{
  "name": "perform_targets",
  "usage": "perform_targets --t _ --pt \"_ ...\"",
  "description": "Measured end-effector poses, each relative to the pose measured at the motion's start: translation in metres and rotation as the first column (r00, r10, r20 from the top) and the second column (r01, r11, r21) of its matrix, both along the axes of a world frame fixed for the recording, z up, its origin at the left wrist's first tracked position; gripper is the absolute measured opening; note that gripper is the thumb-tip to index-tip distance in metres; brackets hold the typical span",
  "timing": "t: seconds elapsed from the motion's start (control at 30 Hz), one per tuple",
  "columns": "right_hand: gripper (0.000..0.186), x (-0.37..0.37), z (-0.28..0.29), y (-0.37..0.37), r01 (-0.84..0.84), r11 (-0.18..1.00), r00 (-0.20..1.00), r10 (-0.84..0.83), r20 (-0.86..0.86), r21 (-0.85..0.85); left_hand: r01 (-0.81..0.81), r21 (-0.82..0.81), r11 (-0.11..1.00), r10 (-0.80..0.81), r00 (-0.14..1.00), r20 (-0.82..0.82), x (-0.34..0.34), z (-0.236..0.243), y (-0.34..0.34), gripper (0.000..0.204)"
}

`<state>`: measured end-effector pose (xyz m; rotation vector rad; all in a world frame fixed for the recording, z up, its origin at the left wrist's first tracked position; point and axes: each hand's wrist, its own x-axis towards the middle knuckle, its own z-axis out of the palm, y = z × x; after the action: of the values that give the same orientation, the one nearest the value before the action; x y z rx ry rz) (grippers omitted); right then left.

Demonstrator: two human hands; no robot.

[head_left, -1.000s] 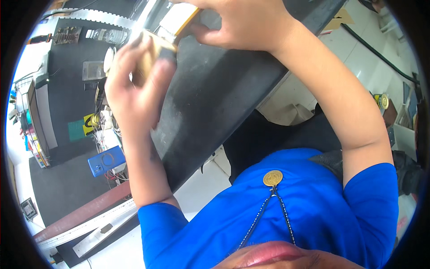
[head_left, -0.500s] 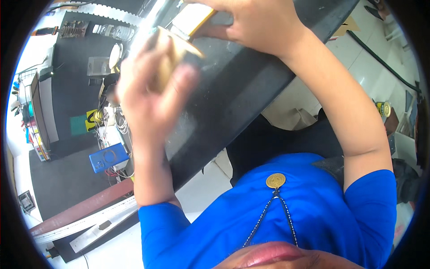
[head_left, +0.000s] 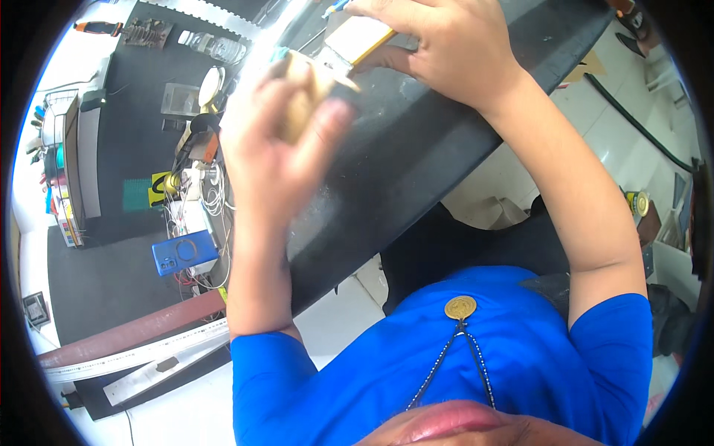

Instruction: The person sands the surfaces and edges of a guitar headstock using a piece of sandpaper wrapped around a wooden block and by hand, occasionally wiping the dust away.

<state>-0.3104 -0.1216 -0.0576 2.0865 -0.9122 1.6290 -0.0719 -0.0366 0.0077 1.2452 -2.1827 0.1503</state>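
The head-worn fisheye is facing steeply downward from above the blue shirt (head_left: 401, 349). It is viewing the left hand (head_left: 271, 156) and right hand (head_left: 457, 48) at close range.

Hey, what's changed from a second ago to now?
The left hand and right hand sit further right in the picture, partly because the view swung. Nothing was visibly let go: left holds the tan block, right the white-and-yellow piece. The blue phone stayed put.

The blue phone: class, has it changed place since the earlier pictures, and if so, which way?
No. The blue phone keeps its place between the maroon bar and the yellow patch; only the whole view has shifted.
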Motion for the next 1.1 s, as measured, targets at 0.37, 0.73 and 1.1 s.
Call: perform_targets --t 0.37,0.73,1.1 --pt "0.041 -0.004 0.006 0.002 0.075 0.997 0.994 -0.075 -0.080 -0.011 -0.081 0.018 0.997 0.080 0.995 0.057 -0.001 -0.007 0.002 0.055" --pt "0.047 -0.006 -0.001 -0.004 0.053 0.998 0.991 -0.051 -0.126 0.016 -0.002 0.015 1.000 0.001 0.999 0.052 -0.016 0.002 0.024 0.058" --pt "0.051 -0.004 0.002 -0.001 0.057 0.998 0.989 -0.052 -0.140 0.028 -0.001 -0.024 1.000 0.001 1.000 0.008 -0.009 -0.006 0.019 0.056"
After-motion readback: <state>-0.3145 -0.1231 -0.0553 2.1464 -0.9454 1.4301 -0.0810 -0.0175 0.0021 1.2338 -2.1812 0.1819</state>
